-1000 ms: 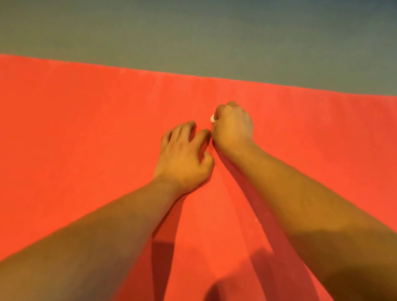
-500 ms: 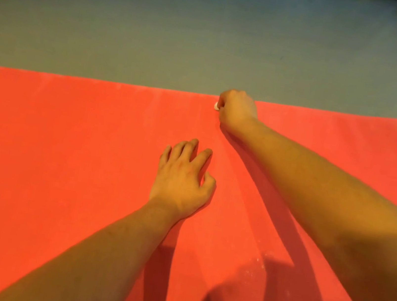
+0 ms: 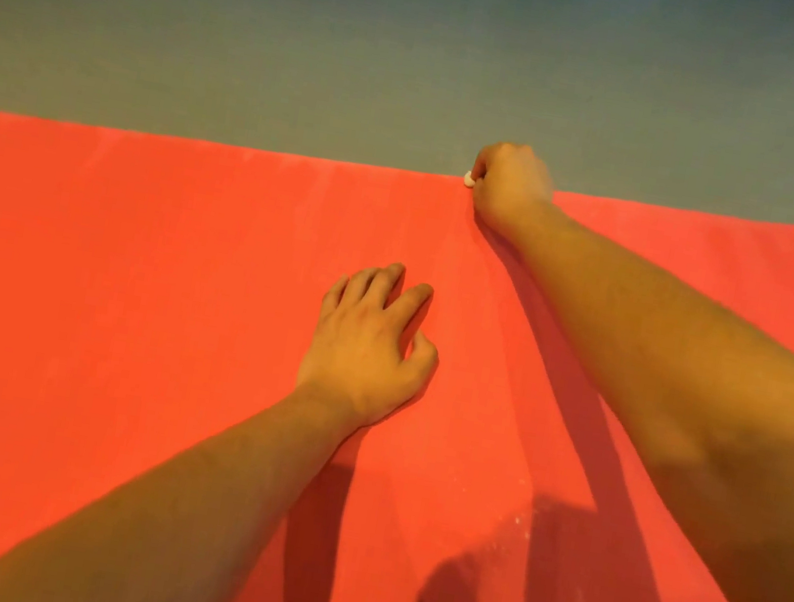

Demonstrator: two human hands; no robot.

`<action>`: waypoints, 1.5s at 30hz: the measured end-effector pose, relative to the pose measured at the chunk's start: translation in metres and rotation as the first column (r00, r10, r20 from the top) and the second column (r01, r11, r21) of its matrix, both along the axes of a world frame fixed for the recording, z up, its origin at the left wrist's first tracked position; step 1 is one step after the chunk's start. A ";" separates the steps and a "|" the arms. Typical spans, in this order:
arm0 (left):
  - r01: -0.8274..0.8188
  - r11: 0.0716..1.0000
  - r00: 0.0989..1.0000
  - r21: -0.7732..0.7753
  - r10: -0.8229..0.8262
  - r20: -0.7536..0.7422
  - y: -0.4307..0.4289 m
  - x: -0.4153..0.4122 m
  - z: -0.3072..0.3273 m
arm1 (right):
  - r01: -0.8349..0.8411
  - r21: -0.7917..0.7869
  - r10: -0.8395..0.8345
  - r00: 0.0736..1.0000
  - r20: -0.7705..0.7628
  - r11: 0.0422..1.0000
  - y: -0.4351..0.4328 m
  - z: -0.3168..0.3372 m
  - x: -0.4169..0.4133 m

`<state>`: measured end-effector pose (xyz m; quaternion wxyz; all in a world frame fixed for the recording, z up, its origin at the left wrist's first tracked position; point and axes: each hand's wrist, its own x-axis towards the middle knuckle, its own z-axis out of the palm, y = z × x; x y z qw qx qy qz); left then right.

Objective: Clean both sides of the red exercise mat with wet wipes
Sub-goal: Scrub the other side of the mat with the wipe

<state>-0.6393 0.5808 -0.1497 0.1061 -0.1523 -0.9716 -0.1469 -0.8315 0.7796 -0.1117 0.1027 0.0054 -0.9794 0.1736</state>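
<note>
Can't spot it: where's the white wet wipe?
Head view, centre-right: the crumpled white wet wipe pokes from the right hand at the far edge of the red exercise mat.

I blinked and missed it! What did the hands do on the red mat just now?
The right hand, gripping the wet wipe, slid away from the person, from beside the left hand to the far edge of the red mat. The left hand stayed pressed on the mat.

no readable text anywhere.
</note>
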 end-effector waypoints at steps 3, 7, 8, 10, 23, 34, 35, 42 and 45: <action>0.001 1.000 1.000 0.003 -0.001 0.012 -0.001 -0.001 0.000 | -0.004 0.020 0.004 1.000 0.008 1.000 -0.001 0.001 0.003; 0.004 1.000 1.000 -0.002 -0.004 0.014 0.000 -0.002 0.002 | -0.092 0.005 0.092 0.995 0.030 0.996 -0.001 0.000 0.047; 0.003 1.000 1.000 -0.009 -0.003 0.014 0.000 -0.002 0.002 | -0.124 0.007 0.124 0.992 0.017 0.992 -0.001 0.001 0.063; 0.004 1.000 1.000 -0.018 -0.003 0.017 0.001 -0.002 0.002 | -0.196 0.019 0.197 0.980 -0.011 0.980 -0.001 0.000 0.096; 0.021 1.000 0.999 0.023 -0.020 -0.026 0.000 -0.006 -0.001 | -0.118 0.079 0.114 0.992 0.045 0.990 -0.007 0.003 0.083; 0.052 0.995 0.995 0.087 -0.044 -0.088 -0.003 -0.003 0.004 | -0.445 0.001 0.444 0.895 0.039 0.896 -0.003 0.002 0.288; 0.063 0.995 0.994 0.083 -0.055 -0.098 -0.004 -0.003 0.003 | -0.475 0.012 0.474 0.879 0.053 0.880 -0.004 0.002 0.301; 0.068 0.998 0.996 -0.005 -0.068 -0.066 -0.003 0.005 0.000 | -0.258 0.095 0.252 0.965 0.067 0.961 -0.010 0.003 0.246; 0.089 0.996 0.996 -0.003 -0.089 0.000 -0.005 0.023 0.003 | -0.173 0.170 0.156 0.982 0.110 0.970 -0.019 0.005 0.234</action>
